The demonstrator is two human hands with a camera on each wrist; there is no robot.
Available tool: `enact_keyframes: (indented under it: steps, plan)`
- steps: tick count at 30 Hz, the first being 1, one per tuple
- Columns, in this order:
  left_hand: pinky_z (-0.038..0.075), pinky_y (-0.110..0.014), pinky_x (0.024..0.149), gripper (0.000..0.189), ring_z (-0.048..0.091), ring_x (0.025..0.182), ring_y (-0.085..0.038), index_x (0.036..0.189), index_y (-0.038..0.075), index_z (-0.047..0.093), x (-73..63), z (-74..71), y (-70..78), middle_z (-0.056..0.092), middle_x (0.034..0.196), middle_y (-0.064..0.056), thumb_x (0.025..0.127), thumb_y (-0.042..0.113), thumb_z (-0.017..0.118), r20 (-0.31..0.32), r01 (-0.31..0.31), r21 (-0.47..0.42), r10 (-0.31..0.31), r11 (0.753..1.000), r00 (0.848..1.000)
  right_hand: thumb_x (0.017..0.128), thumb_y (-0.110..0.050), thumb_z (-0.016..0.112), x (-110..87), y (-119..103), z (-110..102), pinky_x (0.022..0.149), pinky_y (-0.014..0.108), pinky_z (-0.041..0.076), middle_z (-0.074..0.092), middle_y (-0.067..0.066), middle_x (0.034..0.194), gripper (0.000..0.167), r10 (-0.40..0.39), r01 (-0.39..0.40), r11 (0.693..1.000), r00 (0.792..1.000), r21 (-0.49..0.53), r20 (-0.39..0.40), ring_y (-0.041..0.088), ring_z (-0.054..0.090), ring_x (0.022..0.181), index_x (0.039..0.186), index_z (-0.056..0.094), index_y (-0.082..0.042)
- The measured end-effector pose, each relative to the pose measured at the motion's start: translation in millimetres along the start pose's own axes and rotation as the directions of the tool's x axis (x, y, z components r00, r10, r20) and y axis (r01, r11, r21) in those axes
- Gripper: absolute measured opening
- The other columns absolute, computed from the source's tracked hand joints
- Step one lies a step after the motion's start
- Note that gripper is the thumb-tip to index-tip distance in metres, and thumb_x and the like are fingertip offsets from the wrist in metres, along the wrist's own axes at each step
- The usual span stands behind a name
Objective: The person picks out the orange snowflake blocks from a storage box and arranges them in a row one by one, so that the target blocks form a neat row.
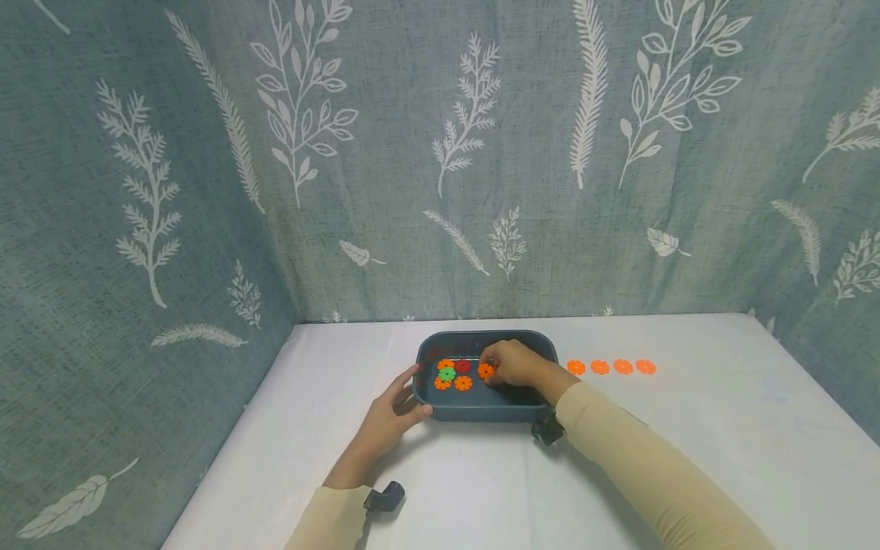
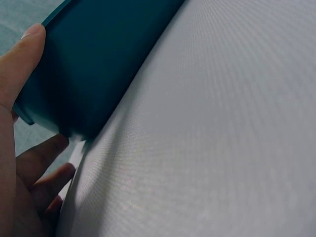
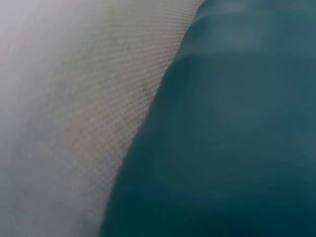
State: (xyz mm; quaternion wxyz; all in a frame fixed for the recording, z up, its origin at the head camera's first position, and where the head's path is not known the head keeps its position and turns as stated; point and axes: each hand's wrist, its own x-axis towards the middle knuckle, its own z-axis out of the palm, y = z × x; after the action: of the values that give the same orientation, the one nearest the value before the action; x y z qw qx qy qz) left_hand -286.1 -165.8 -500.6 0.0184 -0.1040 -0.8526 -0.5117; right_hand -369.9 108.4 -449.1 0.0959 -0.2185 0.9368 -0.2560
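A dark blue-green tray stands on the white-covered table. My right hand reaches inside it and pinches an orange notched building disc by thumb and fingertips. Left of that hand, in the tray, lie several more: a green disc, a dark red disc and orange discs. My left hand is at the tray's left end, thumb at the front corner of the rim, fingers spread along the side. In the left wrist view the thumb lies against the tray's wall.
Several orange discs lie in a row on the white cloth, right of the tray. Patterned grey-green curtains hang behind and along the sides. The tray's wall fills much of the right wrist view.
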Motion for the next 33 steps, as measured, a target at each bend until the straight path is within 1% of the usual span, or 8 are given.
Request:
enact_keyframes:
  steps: [3, 6, 11, 17, 23, 27, 31, 33]
  plan:
    - [0.029, -0.064, 0.104, 0.076, 0.047, 0.131, -0.032, 0.146, 0.04, 0.04, 0.6, -0.9, -1.0, 0.042, 0.15, -0.006, 0.081, 0.04, 0.079, 0.005, -0.006, 0.011, 0.006, 1.0, 1.0, 0.078, -0.018, 0.084, 1.6, 0, 0, 0.062, 0.029, 0.047, 0.061, -0.004, 0.076, 0.029, 0.005, -0.005, 1.0, 1.0, 0.012, -0.004, 0.013, 0.055, 0.069, 0.104, 0.072, -0.016]
    - [0.029, -0.064, 0.104, 0.077, 0.047, 0.131, -0.031, 0.146, 0.042, 0.04, 0.2, -1.2, -1.5, 0.042, 0.15, -0.005, 0.08, 0.044, 0.079, 0.007, -0.006, 0.021, 0.006, 1.0, 1.0, 0.078, -0.018, 0.083, 2.3, 1, 0, 0.064, 0.03, 0.049, 0.063, -0.003, 0.081, 0.035, 0.003, -0.003, 0.998, 1.0, 0.064, -0.005, 0.013, 0.057, 0.073, 0.111, 0.072, -0.016]
    - [0.028, -0.065, 0.104, 0.078, 0.047, 0.13, -0.031, 0.147, 0.042, 0.039, -0.2, -0.6, -2.1, 0.043, 0.149, -0.007, 0.08, 0.047, 0.078, 0.007, -0.004, 0.023, 0.004, 1.0, 1.0, 0.079, -0.019, 0.082, 1.7, 4, -1, 0.066, 0.031, 0.05, 0.065, 0.0, 0.092, 0.035, -0.031, 0.033, 0.986, 0.999, 0.165, -0.017, 0.014, 0.058, 0.08, 0.113, 0.071, -0.016]
    - [0.029, -0.064, 0.104, 0.077, 0.046, 0.131, -0.032, 0.147, 0.039, 0.04, -1.5, -0.6, 0.6, 0.043, 0.149, -0.008, 0.081, 0.044, 0.078, 0.009, -0.008, 0.011, 0.008, 1.0, 1.0, 0.08, -0.02, 0.082, -5.4, 7, -8, 0.064, 0.031, 0.051, 0.064, 0.0, 0.09, 0.04, -0.075, 0.074, 0.965, 0.997, 0.253, -0.003, 0.016, 0.058, 0.078, 0.117, 0.069, -0.01]
    - [0.028, -0.065, 0.104, 0.077, 0.046, 0.131, -0.033, 0.147, 0.039, 0.04, -2.3, -1.9, 4.6, 0.044, 0.148, -0.011, 0.081, 0.044, 0.078, 0.002, -0.003, 0.016, 0.003, 1.0, 1.0, 0.081, -0.015, 0.08, -18.7, 7, -24, 0.073, 0.034, 0.053, 0.065, 0.0, 0.1, 0.042, -0.047, 0.042, 0.945, 0.999, 0.323, 0.007, 0.017, 0.061, 0.089, 0.121, 0.067, -0.009]
    - [0.028, -0.066, 0.104, 0.079, 0.046, 0.131, -0.034, 0.148, 0.04, 0.038, -1.6, -2.2, 4.6, 0.045, 0.147, -0.013, 0.08, 0.048, 0.077, -0.001, 0.006, 0.035, -0.006, 0.999, 1.0, 0.084, -0.013, 0.077, -27.9, 8, -36, 0.079, 0.036, 0.054, 0.064, 0.003, 0.112, 0.039, -0.061, 0.052, 0.937, 0.998, 0.345, 0.014, 0.017, 0.061, 0.096, 0.122, 0.067, -0.009]
    - [0.029, -0.066, 0.103, 0.079, 0.046, 0.131, -0.033, 0.148, 0.042, 0.037, -1.1, -1.7, 1.6, 0.045, 0.147, -0.011, 0.08, 0.048, 0.077, 0.005, 0.004, 0.038, -0.004, 0.999, 1.0, 0.087, -0.011, 0.075, -37.4, 15, -48, 0.08, 0.039, 0.054, 0.062, 0.006, 0.121, 0.04, -0.056, 0.043, 0.923, 0.998, 0.382, 0.022, 0.021, 0.061, 0.101, 0.125, 0.064, -0.009]
    - [0.03, -0.065, 0.103, 0.078, 0.046, 0.131, -0.032, 0.148, 0.042, 0.037, -0.9, -1.0, 0.0, 0.044, 0.148, -0.01, 0.081, 0.047, 0.077, 0.009, -0.003, 0.038, 0.002, 0.999, 1.0, 0.087, -0.012, 0.075, -41.7, 21, -54, 0.081, 0.042, 0.054, 0.061, 0.008, 0.124, 0.042, -0.036, 0.026, 0.917, 0.999, 0.397, 0.017, 0.024, 0.061, 0.105, 0.127, 0.064, -0.008]
